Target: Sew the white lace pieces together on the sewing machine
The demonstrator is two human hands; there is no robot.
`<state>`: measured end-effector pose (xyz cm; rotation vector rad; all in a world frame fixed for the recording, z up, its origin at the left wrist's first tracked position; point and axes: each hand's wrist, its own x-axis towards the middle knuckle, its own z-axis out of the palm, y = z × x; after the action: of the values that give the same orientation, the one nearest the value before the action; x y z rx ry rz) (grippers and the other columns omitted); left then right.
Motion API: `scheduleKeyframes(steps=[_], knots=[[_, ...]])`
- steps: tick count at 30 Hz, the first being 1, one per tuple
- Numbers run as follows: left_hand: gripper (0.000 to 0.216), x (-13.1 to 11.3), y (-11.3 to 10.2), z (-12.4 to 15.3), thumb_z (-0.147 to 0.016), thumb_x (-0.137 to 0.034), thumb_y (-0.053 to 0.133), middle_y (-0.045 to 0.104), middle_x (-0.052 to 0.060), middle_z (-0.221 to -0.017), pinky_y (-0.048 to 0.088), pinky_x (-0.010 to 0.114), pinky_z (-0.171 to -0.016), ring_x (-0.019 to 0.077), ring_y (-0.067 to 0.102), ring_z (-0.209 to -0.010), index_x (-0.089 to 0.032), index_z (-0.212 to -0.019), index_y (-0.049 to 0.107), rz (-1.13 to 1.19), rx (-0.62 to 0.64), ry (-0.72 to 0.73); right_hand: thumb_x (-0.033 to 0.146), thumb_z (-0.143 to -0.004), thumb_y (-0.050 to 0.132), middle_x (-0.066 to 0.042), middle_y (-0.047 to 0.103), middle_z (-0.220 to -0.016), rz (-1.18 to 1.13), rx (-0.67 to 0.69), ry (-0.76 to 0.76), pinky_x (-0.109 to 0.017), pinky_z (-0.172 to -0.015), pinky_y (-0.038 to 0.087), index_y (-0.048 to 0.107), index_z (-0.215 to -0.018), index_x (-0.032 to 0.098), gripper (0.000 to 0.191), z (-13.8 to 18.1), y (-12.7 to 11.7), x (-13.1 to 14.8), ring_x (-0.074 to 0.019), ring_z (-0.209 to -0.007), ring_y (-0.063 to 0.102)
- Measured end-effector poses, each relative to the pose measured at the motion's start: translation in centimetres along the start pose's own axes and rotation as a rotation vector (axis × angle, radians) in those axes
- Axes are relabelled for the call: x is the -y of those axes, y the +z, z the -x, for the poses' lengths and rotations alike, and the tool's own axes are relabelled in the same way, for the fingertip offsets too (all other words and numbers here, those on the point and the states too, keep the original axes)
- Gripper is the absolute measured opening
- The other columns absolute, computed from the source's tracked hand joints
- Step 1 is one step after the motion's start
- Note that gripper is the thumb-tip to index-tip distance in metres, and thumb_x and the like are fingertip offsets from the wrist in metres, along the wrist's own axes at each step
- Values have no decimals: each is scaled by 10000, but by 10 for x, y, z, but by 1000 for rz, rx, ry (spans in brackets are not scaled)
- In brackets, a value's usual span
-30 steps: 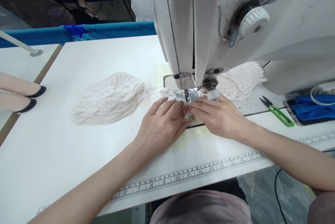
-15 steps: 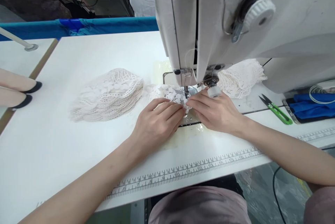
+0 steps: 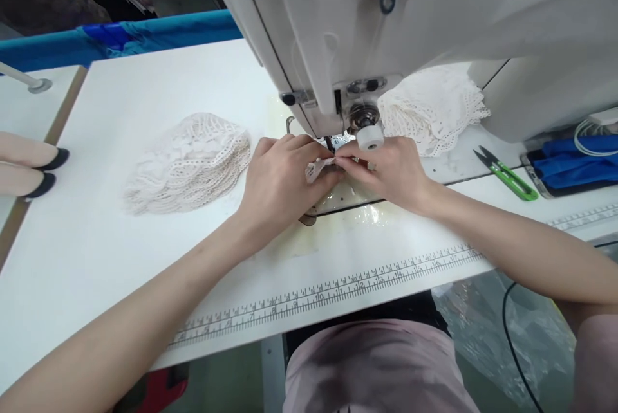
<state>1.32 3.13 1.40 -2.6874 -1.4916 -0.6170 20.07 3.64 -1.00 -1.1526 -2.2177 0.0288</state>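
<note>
Just in front of the sewing machine's needle area, my left hand [image 3: 284,175] pinches a small piece of white lace [image 3: 317,170] between thumb and fingers. My right hand [image 3: 393,172] meets it there, its fingertips closed on the same lace's right end. The sewing machine [image 3: 328,33] rises over both hands, and its white round knob [image 3: 370,136] sits right above my right fingers. Most of the needle and presser foot is hidden. A pile of lace pieces [image 3: 188,165] lies left of my hands, and a second lace pile [image 3: 434,110] rests behind my right hand.
Green-handled thread snips [image 3: 506,174] lie at the right, beside a phone-like tray [image 3: 541,175] with blue cloth [image 3: 577,162] on it. A printed ruler [image 3: 318,297] runs along the table's front edge. Two beige, black-tipped objects [image 3: 29,165] project from the left.
My left hand has lifted and turned, gathering the lace that lay flat under its fingers into a pinch. The right fingertips stay at the lace. The head view has shifted slightly.
</note>
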Motion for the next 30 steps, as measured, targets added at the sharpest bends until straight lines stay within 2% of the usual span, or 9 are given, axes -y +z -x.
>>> scheduleKeyframes(steps=[3,7,9,13,16,19,26,30], knots=[[174,3,-3,-4,-906,-329,531,721,17,-863,442,441,-775,252,649,-846,-250,-860,679,-60,-56,75,345,-967,466,29,685,-679,-19,27,11,-224,-486,257,742,-918,209,312,-2,-3,0,-85,-544,546],[205,5,-8,2,-937,-267,490,735,18,-932,460,414,-723,242,656,-878,-241,-907,691,-72,-28,216,321,-967,480,26,716,-739,-58,53,-22,-224,-491,293,744,-923,208,291,1,-5,0,-95,-594,587],[171,3,-8,9,-920,-240,526,739,26,-967,476,405,-733,240,664,-896,-218,-927,696,-110,-46,304,275,-965,490,22,736,-788,-37,62,-120,-234,-521,355,746,-887,203,278,6,-6,1,-113,-677,623],[170,-6,-3,29,-880,-164,584,729,60,-1078,493,401,-807,249,670,-984,-155,-1018,682,-261,-153,433,144,-940,497,-7,755,-862,161,23,-366,-299,-630,440,739,-840,166,262,15,-8,4,-167,-855,648],[240,-10,-1,39,-877,-130,583,711,86,-1129,482,409,-909,248,652,-1069,-113,-1106,653,-289,-129,430,108,-927,504,-25,755,-902,241,24,-456,-315,-677,453,728,-894,139,228,18,-11,7,-167,-882,645],[276,-8,-2,43,-891,-120,565,701,98,-1143,469,417,-971,242,642,-1103,-98,-1158,631,-263,-92,423,112,-932,496,-34,750,-967,276,48,-472,-317,-728,455,718,-915,145,224,18,-15,10,-168,-958,637],[273,-6,0,43,-894,-104,556,681,128,-1168,472,431,-984,246,651,-1092,-63,-1154,630,-241,-90,420,110,-927,503,-52,741,-1012,269,61,-454,-330,-766,458,709,-926,127,206,17,-16,12,-166,-897,651],[269,-7,1,43,-899,-103,541,684,127,-1165,469,433,-987,244,652,-1090,-70,-1150,632,-251,-92,404,118,-931,507,-26,744,-1008,269,46,-449,-319,-773,455,706,-918,136,200,18,-15,12,-153,-889,645]])
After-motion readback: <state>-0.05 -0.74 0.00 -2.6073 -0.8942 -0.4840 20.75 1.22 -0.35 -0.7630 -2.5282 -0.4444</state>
